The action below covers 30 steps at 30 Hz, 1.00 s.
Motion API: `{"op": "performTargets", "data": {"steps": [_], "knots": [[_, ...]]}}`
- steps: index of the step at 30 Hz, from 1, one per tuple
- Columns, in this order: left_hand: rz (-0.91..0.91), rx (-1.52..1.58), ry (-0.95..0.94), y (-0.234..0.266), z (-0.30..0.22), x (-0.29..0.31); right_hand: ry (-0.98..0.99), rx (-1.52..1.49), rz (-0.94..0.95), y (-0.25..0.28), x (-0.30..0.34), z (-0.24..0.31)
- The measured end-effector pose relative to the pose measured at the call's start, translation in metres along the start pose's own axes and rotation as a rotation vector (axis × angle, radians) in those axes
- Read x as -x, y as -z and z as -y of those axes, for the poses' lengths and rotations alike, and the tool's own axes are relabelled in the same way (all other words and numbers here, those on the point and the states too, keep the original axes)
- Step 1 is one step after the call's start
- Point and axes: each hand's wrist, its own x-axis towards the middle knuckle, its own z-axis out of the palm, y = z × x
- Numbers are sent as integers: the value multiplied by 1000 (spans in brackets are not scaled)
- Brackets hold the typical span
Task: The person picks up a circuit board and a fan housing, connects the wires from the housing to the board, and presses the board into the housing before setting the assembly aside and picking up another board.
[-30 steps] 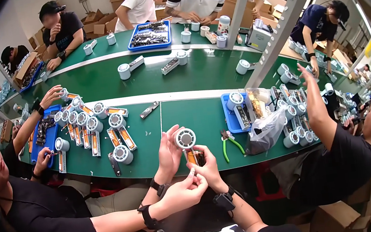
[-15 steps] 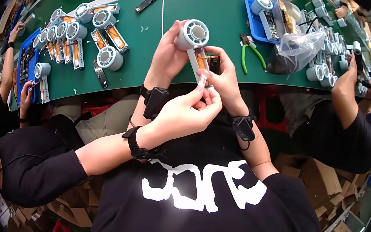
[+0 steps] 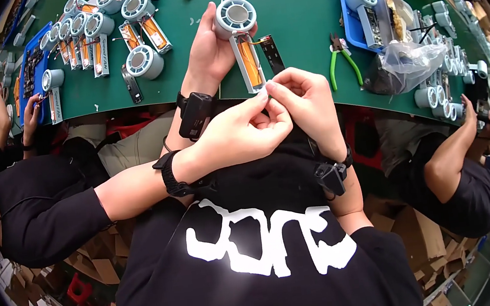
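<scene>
My left hand [image 3: 206,57] is wrapped round the head of a pale blue handheld fan [image 3: 236,14] and holds it up above the table. The fan's handle lies open, showing an orange inner part [image 3: 250,60]. Thin wires lead from it to a black circuit board [image 3: 271,55] hanging at its right. Just below the handle's end, my right hand [image 3: 306,99] pinches a small white piece [image 3: 265,90]. A co-worker's hand [image 3: 242,129], reaching in from the left across my left forearm, pinches there too, fingertips against mine. The piece is mostly hidden by fingers.
Several handheld fans [image 3: 98,27] lie at the left, beside a blue tray [image 3: 34,78]. Green-handled cutters [image 3: 342,64] rest at the right, near a blue bin [image 3: 354,23] and a clear plastic bag [image 3: 408,62]. Co-workers sit on both sides.
My right hand has left the fan and circuit board and come to the co-worker's fingertips, where the white piece is. My left hand has shifted the fan slightly up and left.
</scene>
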Motion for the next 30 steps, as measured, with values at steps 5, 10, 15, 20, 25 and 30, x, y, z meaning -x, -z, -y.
{"op": "performTargets", "data": {"steps": [5, 10, 15, 20, 25, 30], "knots": [[146, 146, 90, 2, 0, -4, 39, -36, 79, 12, -19, -2], [224, 164, 149, 7, 1, -9, 260, -98, -18, 19, -30, -6], [171, 126, 135, 6, 0, -12, 270, 233, 180, 12, -33, 5], [167, 61, 140, 4, -1, -13, 317, 317, 220, 8, -37, 1], [-131, 35, 68, -40, 10, -5, 363, 333, 179, 6, -40, 0], [36, 97, 106, -22, 9, -7, 385, 352, 160, 2, -39, -1]]}}
